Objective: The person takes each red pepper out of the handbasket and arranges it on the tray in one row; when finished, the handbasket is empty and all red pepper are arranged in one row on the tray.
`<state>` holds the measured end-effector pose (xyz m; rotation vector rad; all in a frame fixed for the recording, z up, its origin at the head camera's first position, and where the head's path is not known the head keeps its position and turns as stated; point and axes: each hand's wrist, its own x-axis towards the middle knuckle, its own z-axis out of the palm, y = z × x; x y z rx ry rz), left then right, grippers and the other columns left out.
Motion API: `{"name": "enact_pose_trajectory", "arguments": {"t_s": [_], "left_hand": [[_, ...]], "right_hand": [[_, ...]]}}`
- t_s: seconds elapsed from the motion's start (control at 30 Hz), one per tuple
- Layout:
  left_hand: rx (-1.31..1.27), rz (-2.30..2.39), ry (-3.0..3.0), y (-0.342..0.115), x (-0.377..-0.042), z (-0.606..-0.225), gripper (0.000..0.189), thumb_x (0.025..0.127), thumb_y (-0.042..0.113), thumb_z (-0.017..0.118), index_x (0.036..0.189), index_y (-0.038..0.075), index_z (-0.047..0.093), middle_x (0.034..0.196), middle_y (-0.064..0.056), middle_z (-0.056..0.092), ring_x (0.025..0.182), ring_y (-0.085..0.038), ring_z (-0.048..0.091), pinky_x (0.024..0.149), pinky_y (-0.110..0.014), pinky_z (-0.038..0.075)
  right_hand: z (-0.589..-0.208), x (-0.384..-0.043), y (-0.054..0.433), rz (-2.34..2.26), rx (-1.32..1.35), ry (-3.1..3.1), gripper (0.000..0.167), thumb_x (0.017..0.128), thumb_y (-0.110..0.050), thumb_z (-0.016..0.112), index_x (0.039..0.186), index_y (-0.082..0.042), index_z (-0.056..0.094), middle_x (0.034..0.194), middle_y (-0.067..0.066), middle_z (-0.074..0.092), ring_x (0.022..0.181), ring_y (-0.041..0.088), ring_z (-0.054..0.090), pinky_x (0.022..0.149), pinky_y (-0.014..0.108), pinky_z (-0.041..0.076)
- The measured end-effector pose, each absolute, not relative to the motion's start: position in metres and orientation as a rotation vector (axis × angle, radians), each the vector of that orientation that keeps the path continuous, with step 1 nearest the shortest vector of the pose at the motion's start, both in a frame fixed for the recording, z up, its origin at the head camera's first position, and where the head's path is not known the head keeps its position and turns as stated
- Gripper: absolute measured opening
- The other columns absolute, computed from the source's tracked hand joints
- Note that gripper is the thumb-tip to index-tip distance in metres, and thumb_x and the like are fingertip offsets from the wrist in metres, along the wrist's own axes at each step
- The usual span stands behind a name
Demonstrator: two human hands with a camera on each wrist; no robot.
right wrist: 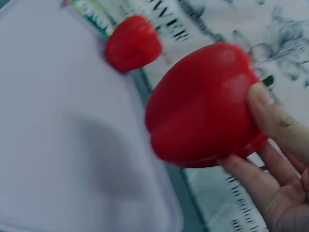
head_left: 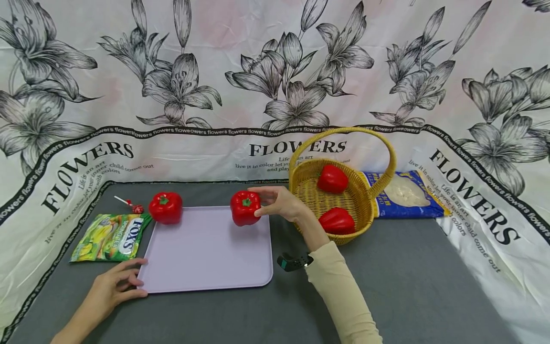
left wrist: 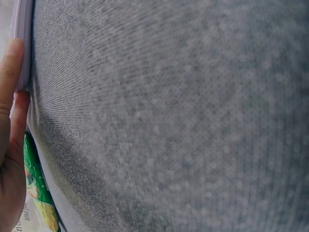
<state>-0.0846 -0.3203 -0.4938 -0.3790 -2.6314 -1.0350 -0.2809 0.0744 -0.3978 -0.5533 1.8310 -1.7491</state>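
My right hand (head_left: 281, 203) holds a red bell pepper (head_left: 245, 209) above the upper right part of a pale lilac tray (head_left: 206, 258). The right wrist view shows the thumb and fingers gripping this pepper (right wrist: 205, 104) near its green stem, with its shadow on the tray beneath. A second red bell pepper (head_left: 165, 208) sits at the tray's upper left corner. My left hand (head_left: 112, 286) touches the tray's left edge near the front corner, its fingers fairly straight. In the left wrist view, fingers (left wrist: 10, 72) lie against the tray's side (left wrist: 23, 48).
A yellow wicker basket (head_left: 368, 203) with a tall handle stands right of the tray, holding two red peppers (head_left: 333, 179). Behind it lies a blue-and-yellow packet (head_left: 412, 196). Left of the tray are a green Fox's candy bag (head_left: 111, 237) and a red lollipop (head_left: 137, 209).
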Motion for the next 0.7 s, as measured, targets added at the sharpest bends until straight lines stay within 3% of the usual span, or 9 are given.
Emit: {"name": "enact_pose_trajectory", "arguments": {"t_s": [0.27, 0.7], "left_hand": [[-0.381, -1.076, -2.619, -0.32, -0.086, -0.493, 0.037, 0.053, 0.003, 0.09, 0.068, 0.02, 0.062, 0.113, 0.008, 0.062, 0.086, 0.009, 0.055, 0.069, 0.0, 0.045], [-0.381, -1.108, -2.604, -0.318, -0.086, -0.492, 0.038, 0.053, 0.001, 0.089, 0.067, 0.022, 0.061, 0.114, 0.011, 0.062, 0.091, 0.011, 0.054, 0.068, -0.002, 0.046]], "right_hand": [[-0.426, -0.293, 0.048, -1.737, -0.423, 1.954, 0.06, 0.079, 0.008, 0.073, 0.134, -0.006, 0.055, 0.133, 0.014, 0.056, 0.125, 0.027, 0.051, 0.092, 0.036, 0.051], [-0.428, -0.308, 0.008, -1.682, -0.365, 2.022, 0.058, 0.077, 0.0, 0.078, 0.13, -0.016, 0.061, 0.132, 0.007, 0.058, 0.126, 0.022, 0.05, 0.092, 0.032, 0.051]]}}
